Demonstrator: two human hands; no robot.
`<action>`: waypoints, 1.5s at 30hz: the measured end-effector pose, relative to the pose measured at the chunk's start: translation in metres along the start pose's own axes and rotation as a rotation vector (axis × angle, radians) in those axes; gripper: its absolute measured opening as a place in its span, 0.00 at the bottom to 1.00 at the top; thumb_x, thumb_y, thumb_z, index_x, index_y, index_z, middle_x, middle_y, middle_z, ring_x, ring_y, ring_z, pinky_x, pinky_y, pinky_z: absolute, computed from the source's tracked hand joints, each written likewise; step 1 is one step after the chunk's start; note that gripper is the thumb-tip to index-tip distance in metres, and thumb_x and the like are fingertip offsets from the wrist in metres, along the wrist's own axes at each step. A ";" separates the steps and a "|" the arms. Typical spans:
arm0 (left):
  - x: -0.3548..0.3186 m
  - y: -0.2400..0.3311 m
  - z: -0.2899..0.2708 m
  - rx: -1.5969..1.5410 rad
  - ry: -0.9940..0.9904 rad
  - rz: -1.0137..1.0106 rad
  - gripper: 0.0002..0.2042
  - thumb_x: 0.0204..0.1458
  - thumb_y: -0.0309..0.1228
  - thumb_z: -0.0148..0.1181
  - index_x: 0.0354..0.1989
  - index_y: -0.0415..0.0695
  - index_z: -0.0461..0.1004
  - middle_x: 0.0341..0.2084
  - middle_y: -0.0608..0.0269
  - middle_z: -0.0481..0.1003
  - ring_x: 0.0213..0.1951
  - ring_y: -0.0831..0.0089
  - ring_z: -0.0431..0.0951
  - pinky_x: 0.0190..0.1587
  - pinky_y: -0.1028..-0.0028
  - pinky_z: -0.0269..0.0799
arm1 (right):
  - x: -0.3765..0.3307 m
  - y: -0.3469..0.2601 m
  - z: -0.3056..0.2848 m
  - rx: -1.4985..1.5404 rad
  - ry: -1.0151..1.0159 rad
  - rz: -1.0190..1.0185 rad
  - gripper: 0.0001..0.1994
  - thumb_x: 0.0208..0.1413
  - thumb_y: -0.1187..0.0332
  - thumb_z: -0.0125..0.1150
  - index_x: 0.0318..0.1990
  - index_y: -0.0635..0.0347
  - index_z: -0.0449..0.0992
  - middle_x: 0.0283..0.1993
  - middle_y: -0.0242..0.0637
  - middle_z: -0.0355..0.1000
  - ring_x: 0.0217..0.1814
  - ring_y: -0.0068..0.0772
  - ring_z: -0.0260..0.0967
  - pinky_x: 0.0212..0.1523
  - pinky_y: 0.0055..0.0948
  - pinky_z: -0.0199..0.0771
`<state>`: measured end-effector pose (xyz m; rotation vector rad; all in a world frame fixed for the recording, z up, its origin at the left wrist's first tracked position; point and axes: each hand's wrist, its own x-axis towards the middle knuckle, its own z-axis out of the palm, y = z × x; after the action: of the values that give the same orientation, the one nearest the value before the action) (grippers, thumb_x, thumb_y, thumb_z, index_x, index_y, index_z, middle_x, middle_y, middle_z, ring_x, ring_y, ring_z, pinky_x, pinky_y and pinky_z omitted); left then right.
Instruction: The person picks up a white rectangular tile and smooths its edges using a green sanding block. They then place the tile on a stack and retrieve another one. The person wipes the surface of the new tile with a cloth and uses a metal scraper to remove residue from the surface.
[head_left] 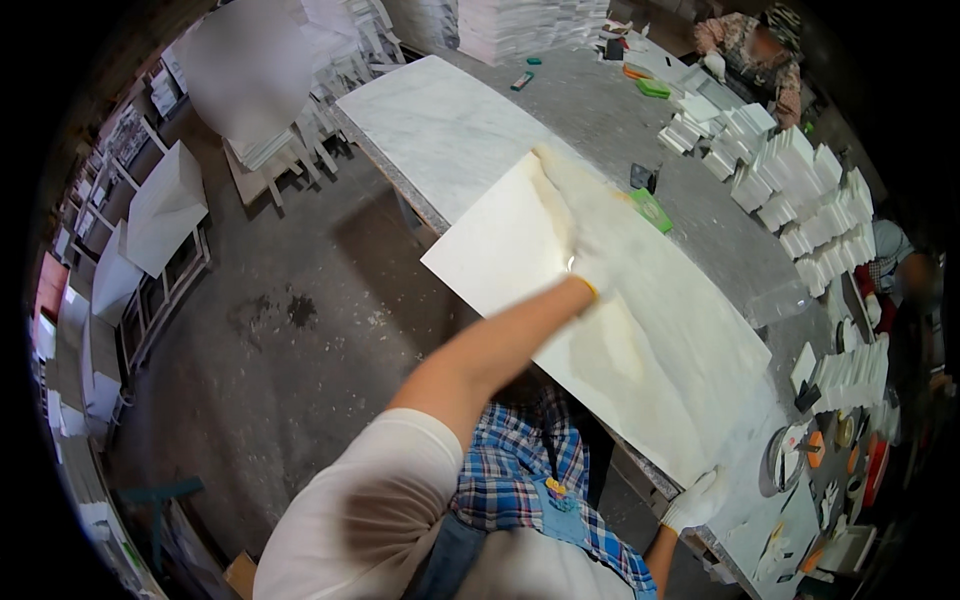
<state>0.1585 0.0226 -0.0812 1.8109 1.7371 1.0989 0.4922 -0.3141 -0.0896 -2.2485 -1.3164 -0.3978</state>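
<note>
A large white stone-like slab [480, 235] with beige and grey streaks lies across the worktable, its near edge jutting out toward me. My left hand [592, 262], in a white glove with a yellow cuff, is over the middle of this slab. Motion smears its fingers, and whether it holds anything cannot be made out. At the slab's near right corner, my right hand [697, 500], also in a white glove, grips the edge. A second white slab with faint grey veins [440, 120] lies farther back on the table, partly behind the first.
Green pads [652, 212] and a small black block [643, 178] lie beyond the slab. Stacked white pieces [790, 170] line the right side, near two other people. Tape rolls and tools [815, 450] sit at right. Racked slabs [165, 205] stand left across the grey floor [290, 350].
</note>
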 end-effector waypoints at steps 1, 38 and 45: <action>-0.030 0.041 0.013 -0.239 -0.171 0.004 0.24 0.54 0.46 0.57 0.51 0.40 0.75 0.50 0.47 0.75 0.56 0.53 0.71 0.61 0.57 0.64 | -0.001 0.002 -0.001 -0.010 0.000 0.020 0.17 0.63 0.66 0.51 0.51 0.70 0.77 0.52 0.53 0.75 0.55 0.53 0.70 0.60 0.43 0.67; -0.084 0.202 0.131 0.002 -0.223 0.806 0.20 0.50 0.39 0.57 0.46 0.36 0.70 0.45 0.44 0.69 0.50 0.49 0.66 0.54 0.50 0.61 | -0.001 0.013 0.014 -0.005 0.087 -0.037 0.13 0.61 0.65 0.55 0.47 0.60 0.80 0.50 0.47 0.77 0.55 0.50 0.72 0.59 0.42 0.68; -0.181 0.210 0.098 -0.025 -0.436 1.111 0.25 0.51 0.44 0.59 0.51 0.37 0.70 0.53 0.41 0.68 0.59 0.43 0.63 0.64 0.47 0.56 | -0.005 0.013 0.005 0.094 0.106 0.074 0.13 0.57 0.68 0.59 0.47 0.59 0.81 0.52 0.46 0.78 0.55 0.49 0.74 0.59 0.43 0.69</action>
<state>0.3838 -0.1601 -0.0315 2.7846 0.3835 0.9019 0.5012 -0.3199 -0.0996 -2.1605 -1.1705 -0.4143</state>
